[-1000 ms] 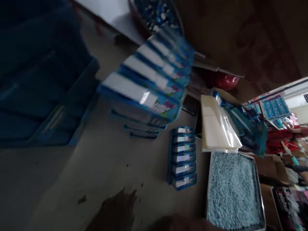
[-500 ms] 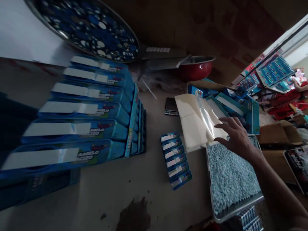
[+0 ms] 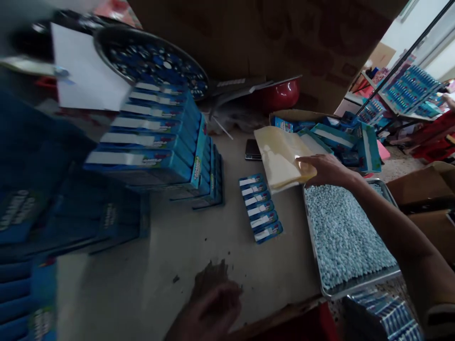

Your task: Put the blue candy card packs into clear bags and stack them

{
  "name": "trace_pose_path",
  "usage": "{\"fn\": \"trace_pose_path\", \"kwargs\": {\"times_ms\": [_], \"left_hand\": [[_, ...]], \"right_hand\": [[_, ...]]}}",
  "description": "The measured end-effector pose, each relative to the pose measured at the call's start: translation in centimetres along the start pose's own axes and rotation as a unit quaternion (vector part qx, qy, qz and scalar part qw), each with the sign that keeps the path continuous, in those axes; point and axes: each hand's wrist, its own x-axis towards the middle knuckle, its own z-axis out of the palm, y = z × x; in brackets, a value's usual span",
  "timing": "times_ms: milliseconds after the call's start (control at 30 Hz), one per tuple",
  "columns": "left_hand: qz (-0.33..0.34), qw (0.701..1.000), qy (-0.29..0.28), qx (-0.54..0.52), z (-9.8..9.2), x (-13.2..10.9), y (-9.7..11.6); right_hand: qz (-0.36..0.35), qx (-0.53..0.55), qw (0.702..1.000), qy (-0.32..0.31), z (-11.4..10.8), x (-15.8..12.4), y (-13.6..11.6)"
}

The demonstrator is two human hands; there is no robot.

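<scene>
My right hand [image 3: 325, 169] reaches over the tray and pinches the near corner of a pale yellow stack of plastic bags [image 3: 279, 156] lying on the table. Just below it sits a metal tray [image 3: 360, 284] filled with small light-blue candies [image 3: 343, 232]. A row of several small blue boxes [image 3: 260, 208] lies left of the tray. My left hand [image 3: 209, 308] rests low at the table's near edge, dim and blurred, holding nothing that I can see.
Large blue display boxes [image 3: 156, 142] are stacked at the left. A round dish of blue pieces [image 3: 152, 61] and a red bowl [image 3: 280, 94] stand at the back. A dark phone [image 3: 253, 149] lies by the bags. A cardboard box of blue packs [image 3: 337, 137] stands right.
My right hand has come down from hovering over the bag stack and now grips its near corner. My left hand has come into view at the bottom. The view swung right.
</scene>
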Motion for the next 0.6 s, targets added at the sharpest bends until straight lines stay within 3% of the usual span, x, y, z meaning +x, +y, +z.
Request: {"fn": "trace_pose_path", "kwargs": {"times_ms": [100, 167, 233, 300, 333, 433, 500, 600], "left_hand": [[0.084, 0.986, 0.097, -0.107, -0.2, 4.6, 3.9], [0.170, 0.952, 0.202, -0.152, 0.5, 7.6, 5.5], [0.250, 0.909, 0.266, -0.200, 2.2, 9.5, 5.3], [0.291, 0.877, 0.303, -0.233, 5.1, 10.0, 3.7], [0.286, 0.874, 0.315, -0.234, 6.8, 9.9, 2.7], [0.205, 0.917, 0.306, -0.154, 12.0, 9.8, 1.1], [0.190, 0.925, 0.316, -0.092, 14.9, 10.5, 1.9], [0.139, 0.908, 0.393, -0.040, 17.8, 12.1, 4.8]], "right_hand": [[0.045, -0.029, 0.998, 0.026, 0.0, -0.3, -1.4], [0.070, -0.078, 0.993, 0.049, 0.8, -1.1, -2.5], [0.096, -0.144, 0.983, 0.059, 1.7, -2.1, -3.7], [0.108, -0.187, 0.975, 0.056, 2.2, -3.2, -4.7], [0.104, -0.197, 0.973, 0.051, 2.4, -3.7, -5.3], [0.093, -0.192, 0.975, 0.058, 2.5, -5.3, -7.3], [0.109, -0.166, 0.975, 0.104, 3.1, -6.5, -9.2], [0.169, -0.103, 0.961, 0.191, 4.9, -8.0, -11.1]]}}
